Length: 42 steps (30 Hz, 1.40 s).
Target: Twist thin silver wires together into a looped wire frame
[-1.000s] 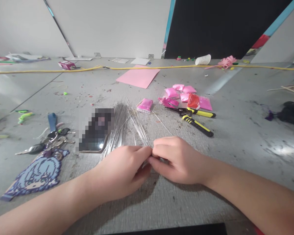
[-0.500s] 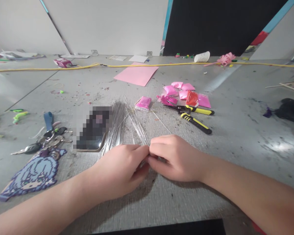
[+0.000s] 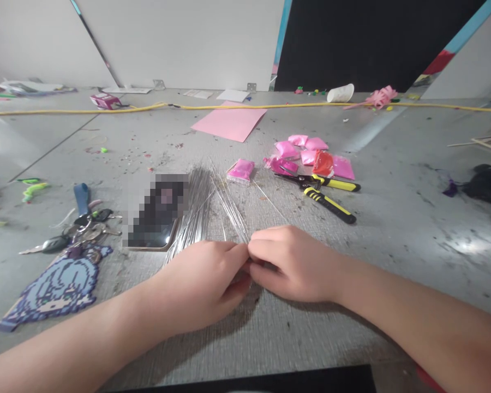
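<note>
on grey table (image 3: 393, 229), both hands pinching thin wires (image 3: 200, 210), white wall (image 3: 180, 38) behind

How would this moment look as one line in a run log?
left hand: pinching thin wires | right hand: pinching same wires, fingertips meeting | nearby: pliers, pink packets, keys | surface: grey table

To my left lie a bunch of metal keys (image 3: 79, 232) and a blue pixel-bead charm (image 3: 55, 286). Ahead I see yellow-and-black-handled pliers (image 3: 325, 192), small pink plastic packets (image 3: 306, 153), a pink paper sheet (image 3: 229, 121) and a tipped white paper cup (image 3: 340, 93).
</note>
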Each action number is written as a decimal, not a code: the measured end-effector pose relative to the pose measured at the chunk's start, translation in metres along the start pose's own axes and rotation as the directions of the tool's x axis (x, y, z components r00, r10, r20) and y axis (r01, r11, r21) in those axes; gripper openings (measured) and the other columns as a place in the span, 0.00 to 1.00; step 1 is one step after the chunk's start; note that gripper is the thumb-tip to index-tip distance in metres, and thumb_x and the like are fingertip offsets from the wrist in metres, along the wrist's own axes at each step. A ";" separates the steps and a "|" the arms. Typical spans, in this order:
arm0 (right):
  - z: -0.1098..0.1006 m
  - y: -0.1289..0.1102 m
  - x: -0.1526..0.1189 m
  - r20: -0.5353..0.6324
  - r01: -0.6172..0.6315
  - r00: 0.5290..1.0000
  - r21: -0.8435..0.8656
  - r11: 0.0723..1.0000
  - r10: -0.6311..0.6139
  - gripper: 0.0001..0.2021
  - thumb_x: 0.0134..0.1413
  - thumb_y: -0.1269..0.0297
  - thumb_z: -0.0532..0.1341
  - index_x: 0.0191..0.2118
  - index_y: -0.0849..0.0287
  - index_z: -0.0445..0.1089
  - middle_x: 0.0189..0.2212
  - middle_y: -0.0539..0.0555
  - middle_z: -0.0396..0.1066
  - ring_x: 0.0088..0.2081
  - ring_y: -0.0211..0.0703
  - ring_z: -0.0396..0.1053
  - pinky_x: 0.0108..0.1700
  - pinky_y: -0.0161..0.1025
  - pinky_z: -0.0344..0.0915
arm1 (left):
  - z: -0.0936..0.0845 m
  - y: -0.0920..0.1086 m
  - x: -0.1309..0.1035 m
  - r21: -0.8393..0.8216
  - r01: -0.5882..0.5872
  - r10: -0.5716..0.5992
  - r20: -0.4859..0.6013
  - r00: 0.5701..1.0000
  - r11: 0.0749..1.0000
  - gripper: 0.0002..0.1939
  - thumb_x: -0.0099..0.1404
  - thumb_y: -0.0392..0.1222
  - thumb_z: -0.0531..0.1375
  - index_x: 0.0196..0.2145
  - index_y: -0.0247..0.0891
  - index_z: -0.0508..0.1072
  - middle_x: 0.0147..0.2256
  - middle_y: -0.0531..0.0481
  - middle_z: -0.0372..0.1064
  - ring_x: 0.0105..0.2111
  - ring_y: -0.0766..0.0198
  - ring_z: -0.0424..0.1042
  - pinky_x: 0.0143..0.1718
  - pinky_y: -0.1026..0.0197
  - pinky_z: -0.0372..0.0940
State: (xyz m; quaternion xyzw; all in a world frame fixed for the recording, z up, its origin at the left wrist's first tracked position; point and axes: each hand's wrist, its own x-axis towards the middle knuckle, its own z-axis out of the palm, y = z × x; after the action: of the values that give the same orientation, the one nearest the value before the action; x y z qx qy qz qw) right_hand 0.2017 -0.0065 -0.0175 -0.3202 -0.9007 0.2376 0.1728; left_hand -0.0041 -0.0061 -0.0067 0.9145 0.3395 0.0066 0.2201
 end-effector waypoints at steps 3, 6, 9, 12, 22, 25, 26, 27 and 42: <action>0.000 0.000 0.000 0.022 -0.014 1.000 -0.004 1.000 0.014 0.09 0.61 0.69 0.57 0.29 0.59 0.60 0.27 0.47 0.61 0.29 0.35 0.58 0.31 0.36 0.52 | 0.000 0.000 0.000 0.025 0.007 -0.007 -0.001 1.000 1.000 0.05 0.65 0.38 0.52 0.31 0.38 0.65 0.29 0.50 0.69 0.24 0.63 0.66 0.23 0.61 0.54; -0.001 -0.001 0.000 0.033 -0.017 0.999 -0.010 1.000 0.018 0.08 0.61 0.69 0.57 0.29 0.59 0.61 0.28 0.48 0.62 0.29 0.36 0.58 0.31 0.36 0.52 | 0.001 0.000 0.000 0.037 0.002 -0.002 0.003 1.000 0.999 0.06 0.65 0.38 0.52 0.31 0.37 0.65 0.29 0.50 0.69 0.24 0.63 0.67 0.23 0.61 0.54; -0.001 -0.001 -0.001 0.035 -0.015 0.999 -0.014 1.000 0.015 0.09 0.61 0.69 0.57 0.29 0.59 0.60 0.27 0.48 0.61 0.29 0.36 0.57 0.31 0.36 0.52 | 0.001 0.000 0.000 0.040 0.003 -0.004 0.004 1.000 0.999 0.06 0.65 0.39 0.52 0.32 0.37 0.66 0.29 0.50 0.69 0.24 0.63 0.67 0.23 0.60 0.55; -0.001 -0.001 -0.001 0.038 -0.020 0.999 -0.015 1.000 0.020 0.09 0.62 0.69 0.57 0.29 0.59 0.60 0.28 0.48 0.61 0.29 0.36 0.58 0.31 0.36 0.52 | 0.001 0.000 0.001 0.045 0.005 -0.006 0.013 1.000 0.999 0.06 0.65 0.39 0.52 0.32 0.37 0.66 0.29 0.49 0.69 0.24 0.62 0.67 0.23 0.60 0.55; -0.001 -0.004 0.000 0.070 -0.090 0.993 -0.005 0.996 0.090 0.07 0.60 0.69 0.59 0.30 0.59 0.62 0.28 0.47 0.64 0.29 0.35 0.60 0.31 0.36 0.52 | 0.002 0.000 -0.001 0.074 0.001 -0.003 0.019 1.000 0.997 0.07 0.66 0.41 0.52 0.33 0.38 0.67 0.29 0.49 0.70 0.24 0.62 0.68 0.23 0.60 0.53; -0.002 -0.005 0.000 0.081 -0.099 0.992 -0.012 0.995 0.099 0.08 0.60 0.69 0.59 0.30 0.59 0.62 0.28 0.47 0.64 0.29 0.35 0.60 0.31 0.36 0.52 | 0.002 0.000 -0.001 0.073 0.012 -0.014 0.027 1.000 0.997 0.06 0.66 0.41 0.52 0.33 0.38 0.67 0.29 0.49 0.70 0.24 0.61 0.68 0.23 0.60 0.53; -0.003 -0.005 0.000 0.085 -0.103 0.991 -0.013 0.995 0.103 0.08 0.60 0.69 0.59 0.30 0.59 0.62 0.28 0.47 0.64 0.29 0.35 0.60 0.31 0.36 0.52 | 0.002 0.000 -0.001 0.074 0.015 -0.017 0.030 0.999 0.997 0.06 0.66 0.41 0.52 0.33 0.38 0.67 0.29 0.49 0.70 0.25 0.61 0.68 0.23 0.60 0.53; -0.003 -0.006 0.000 0.087 -0.106 0.990 -0.014 0.994 0.107 0.08 0.60 0.69 0.59 0.30 0.59 0.61 0.28 0.47 0.64 0.29 0.35 0.60 0.31 0.35 0.52 | 0.001 0.000 -0.001 0.076 0.019 -0.021 0.033 0.999 0.997 0.06 0.66 0.41 0.52 0.33 0.38 0.67 0.30 0.50 0.70 0.25 0.60 0.68 0.24 0.59 0.53; -0.002 -0.005 0.000 0.084 -0.106 0.991 -0.014 0.994 0.106 0.07 0.61 0.68 0.58 0.31 0.58 0.61 0.29 0.47 0.65 0.31 0.36 0.61 0.32 0.36 0.53 | 0.001 -0.002 0.000 0.094 -0.001 -0.003 0.043 0.999 0.996 0.07 0.67 0.43 0.52 0.34 0.39 0.66 0.31 0.50 0.70 0.26 0.59 0.70 0.25 0.59 0.55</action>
State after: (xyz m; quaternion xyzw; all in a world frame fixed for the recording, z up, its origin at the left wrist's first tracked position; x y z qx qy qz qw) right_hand 0.2004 -0.0097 -0.0127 -0.3580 -0.8900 0.2556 0.1201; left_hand -0.0055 -0.0047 -0.0083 0.9236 0.3349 -0.0294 0.1840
